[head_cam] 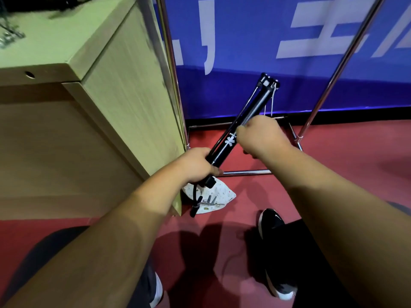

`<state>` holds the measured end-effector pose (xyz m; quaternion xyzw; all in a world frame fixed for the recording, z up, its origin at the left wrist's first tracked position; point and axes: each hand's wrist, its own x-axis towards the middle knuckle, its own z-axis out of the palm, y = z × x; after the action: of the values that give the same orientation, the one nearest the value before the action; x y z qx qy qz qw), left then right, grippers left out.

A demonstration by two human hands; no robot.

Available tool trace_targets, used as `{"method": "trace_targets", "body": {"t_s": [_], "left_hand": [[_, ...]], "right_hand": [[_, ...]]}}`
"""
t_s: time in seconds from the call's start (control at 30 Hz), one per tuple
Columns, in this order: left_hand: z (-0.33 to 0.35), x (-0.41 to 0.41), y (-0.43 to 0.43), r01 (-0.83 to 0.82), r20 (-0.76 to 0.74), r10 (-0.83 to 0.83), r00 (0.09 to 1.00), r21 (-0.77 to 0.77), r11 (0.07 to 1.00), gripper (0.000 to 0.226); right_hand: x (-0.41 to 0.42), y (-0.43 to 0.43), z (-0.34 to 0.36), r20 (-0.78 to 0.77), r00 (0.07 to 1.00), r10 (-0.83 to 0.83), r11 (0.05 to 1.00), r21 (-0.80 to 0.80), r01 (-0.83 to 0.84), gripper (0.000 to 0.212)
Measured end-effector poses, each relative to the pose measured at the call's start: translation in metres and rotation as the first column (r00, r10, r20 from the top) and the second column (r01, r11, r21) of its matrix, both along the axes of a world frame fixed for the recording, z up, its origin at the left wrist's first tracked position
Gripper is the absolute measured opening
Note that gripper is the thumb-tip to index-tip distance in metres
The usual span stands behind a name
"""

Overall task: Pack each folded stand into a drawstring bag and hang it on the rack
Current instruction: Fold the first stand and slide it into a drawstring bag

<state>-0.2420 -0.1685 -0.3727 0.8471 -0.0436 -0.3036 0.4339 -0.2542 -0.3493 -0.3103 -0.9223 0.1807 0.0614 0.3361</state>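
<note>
1 stand (251, 112) in left hand (193, 165), right hand (262, 136); desk (124, 85) beside, rack (246, 172) behind.

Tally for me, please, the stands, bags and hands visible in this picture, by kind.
folded stand: 1
white patterned bag: 1
hands: 2 (left hand, right hand)
Total: 4
</note>
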Motion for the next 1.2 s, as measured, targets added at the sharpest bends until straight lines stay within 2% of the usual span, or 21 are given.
{"method": "trace_targets", "body": {"t_s": [0.1, 0.13, 0.17, 0.23, 0.3, 0.33, 0.37, 0.43, 0.47, 0.53, 0.6, 0.67, 0.7, 0.77, 0.83, 0.9, 0.97, 1.03, 1.1, 1.2], "left_hand": [[0.001, 0.008, -0.001, 0.066, 0.069, -0.075, 0.995, 0.127, 0.990, 0.027], [0.000, 0.011, -0.002, 0.087, 0.069, -0.099, 0.993, 0.160, 0.983, 0.029], [-0.001, 0.011, -0.005, 0.106, 0.059, -0.118, 0.991, 0.181, 0.978, 0.029], [-0.008, 0.014, -0.011, 0.168, 0.011, -0.174, 0.985, 0.217, 0.962, 0.020], [-0.016, 0.017, -0.015, 0.216, -0.067, -0.207, 0.976, 0.210, 0.953, 0.026], [-0.020, 0.019, -0.017, 0.229, -0.086, -0.215, 0.973, 0.212, 0.950, 0.030], [-0.025, 0.020, -0.019, 0.243, -0.081, -0.231, 0.970, 0.218, 0.945, 0.032], [-0.033, 0.021, -0.026, 0.270, -0.068, -0.261, 0.963, 0.235, 0.934, 0.028], [-0.037, 0.020, -0.031, 0.287, -0.077, -0.277, 0.958, 0.239, 0.928, 0.028], [-0.050, 0.019, -0.038, 0.335, -0.113, -0.316, 0.942, 0.269, 0.903, 0.032], [-0.064, 0.019, -0.042, 0.308, -0.139, -0.280, 0.950, 0.250, 0.918, 0.029], [-0.070, 0.025, -0.043, 0.223, -0.131, -0.204, 0.970, 0.144, 0.964, 0.028], [-0.072, 0.033, -0.042, 0.176, -0.126, -0.163, 0.978, 0.101, 0.979, 0.035], [-0.077, 0.052, -0.039, 0.080, -0.105, -0.071, 0.992, 0.078, 0.994, 0.049], [-0.089, 0.073, -0.035, -0.051, -0.076, 0.055, 0.996, 0.054, 0.997, 0.044], [-0.107, 0.089, -0.029, -0.185, -0.025, 0.186, 0.982, 0.034, 0.982, 0.041], [-0.130, 0.103, -0.022, -0.277, -0.018, 0.282, 0.959, 0.142, 0.950, 0.052], [-0.162, 0.113, -0.010, -0.331, -0.046, 0.368, 0.929, 0.346, 0.878, 0.057], [-0.193, 0.114, 0.001, -0.282, -0.103, 0.360, 0.927, 0.439, 0.853, 0.049], [-0.232, 0.099, 0.011, -0.131, -0.243, 0.275, 0.930, 0.481, 0.867, 0.041]], "right_hand": [[-0.001, 0.004, -0.001, 0.203, 0.971, 0.128, 0.968, -0.237, -0.078, 0.026], [0.000, 0.006, -0.004, 0.241, 0.938, 0.249, 0.923, -0.351, -0.154, 0.024], [0.001, 0.006, -0.006, 0.214, 0.894, 0.393, 0.834, -0.493, -0.248, 0.032], [0.009, 0.006, -0.012, 0.022, 0.782, 0.623, 0.607, -0.645, -0.465, 0.059], [0.022, 0.004, -0.017, -0.234, 0.670, 0.704, 0.449, -0.585, -0.676, 0.065], [0.029, 0.005, -0.019, -0.377, 0.631, 0.678, 0.412, -0.516, -0.751, 0.062], [0.035, 0.004, -0.024, -0.524, 0.590, 0.614, 0.399, -0.439, -0.805, 0.056], [0.045, -0.003, -0.046, -0.727, 0.502, 0.468, 0.454, -0.289, -0.843, 0.035], [0.049, -0.009, -0.063, -0.793, 0.450, 0.411, 0.504, -0.213, -0.837, 0.026], [0.052, -0.020, -0.095, -0.875, 0.336, 0.349, 0.611, -0.060, -0.789, 0.022], [0.059, -0.025, -0.110, -0.919, 0.239, 0.313, 0.646, 0.021, -0.763, 0.023], [0.065, -0.027, -0.107, -0.925, 0.256, 0.282, 0.586, -0.046, -0.809, 0.029], [0.071, -0.028, -0.108, -0.902, 0.318, 0.291, 0.566, -0.106, -0.818, 0.031], [0.082, -0.034, -0.119, -0.832, 0.454, 0.319, 0.597, -0.195, -0.778, 0.034], [0.091, -0.038, -0.133, -0.769, 0.541, 0.341, 0.630, -0.240, -0.739, 0.037], [0.099, -0.041, -0.140, -0.729, 0.590, 0.348, 0.651, -0.265, -0.712, 0.031], [0.106, -0.041, -0.145, -0.709, 0.609, 0.355, 0.677, -0.255, -0.691, 0.024], [0.112, -0.039, -0.153, -0.718, 0.600, 0.352, 0.694, -0.230, -0.682, 0.036], [0.114, -0.036, -0.155, -0.738, 0.582, 0.341, 0.702, -0.212, -0.680, 0.045], [0.117, -0.030, -0.157, -0.765, 0.558, 0.322, 0.707, -0.197, -0.679, 0.048]]}}
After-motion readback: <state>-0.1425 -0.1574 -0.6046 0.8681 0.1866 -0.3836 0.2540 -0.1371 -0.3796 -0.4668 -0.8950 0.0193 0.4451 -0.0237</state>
